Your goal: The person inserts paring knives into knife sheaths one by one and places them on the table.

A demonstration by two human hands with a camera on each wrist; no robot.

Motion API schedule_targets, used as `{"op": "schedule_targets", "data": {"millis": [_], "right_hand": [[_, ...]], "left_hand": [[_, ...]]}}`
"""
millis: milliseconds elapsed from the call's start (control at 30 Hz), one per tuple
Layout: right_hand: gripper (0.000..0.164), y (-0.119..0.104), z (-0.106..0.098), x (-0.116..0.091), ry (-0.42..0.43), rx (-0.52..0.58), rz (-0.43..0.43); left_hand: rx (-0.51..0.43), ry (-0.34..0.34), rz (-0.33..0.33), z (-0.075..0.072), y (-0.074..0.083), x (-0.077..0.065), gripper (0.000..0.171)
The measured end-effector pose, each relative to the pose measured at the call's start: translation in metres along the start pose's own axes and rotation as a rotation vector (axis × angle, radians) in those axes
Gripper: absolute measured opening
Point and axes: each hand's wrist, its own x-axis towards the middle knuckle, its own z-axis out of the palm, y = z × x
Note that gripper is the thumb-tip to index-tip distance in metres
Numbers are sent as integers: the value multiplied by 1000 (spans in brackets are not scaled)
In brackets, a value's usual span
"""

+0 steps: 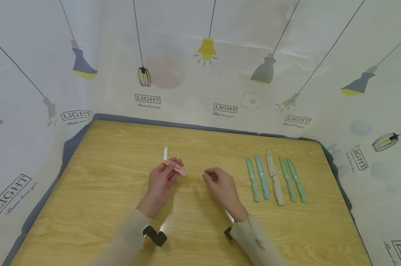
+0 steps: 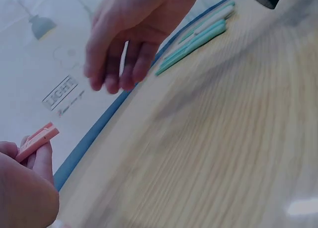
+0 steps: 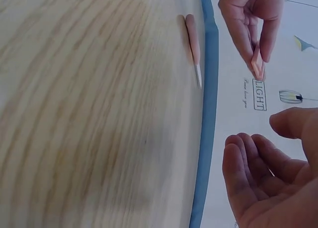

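Note:
My left hand (image 1: 160, 183) pinches a pink knife sheath (image 1: 179, 169) with cut-outs between thumb and fingers, above the table. A white blade (image 1: 165, 153) shows just beyond this hand in the head view. The right wrist view has the whole knife (image 3: 193, 39), pink-handled, lying on the tabletop; from the head its handle is hidden behind the left hand. To the right of the sheath hovers my right hand (image 1: 223, 186), fingers loosely bent and thumb apart from them, holding nothing.
On the right half of the wooden table (image 1: 194, 229) lie several knives in a row, points away: green ones (image 1: 252, 179), a blue one (image 1: 262, 177) and a larger cream one (image 1: 275, 179). Lamp-printed sheeting (image 1: 187, 96) walls the table's back and sides.

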Motion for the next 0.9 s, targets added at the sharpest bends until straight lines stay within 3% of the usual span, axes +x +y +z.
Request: {"op": "schedule_targets", "data": {"millis": [200,400,900], "right_hand": [[23,-8,17,10,-36,-85,-38],[23,-20,40,23,-61,-160,-60],[30,-50,89,44,-135,-372,-98]], "left_hand": [[-20,57,25,-26,28,2,36],[-76,142,5,-45,47,2,35],[-210,217,-29,-75,67,-2,42]]}}
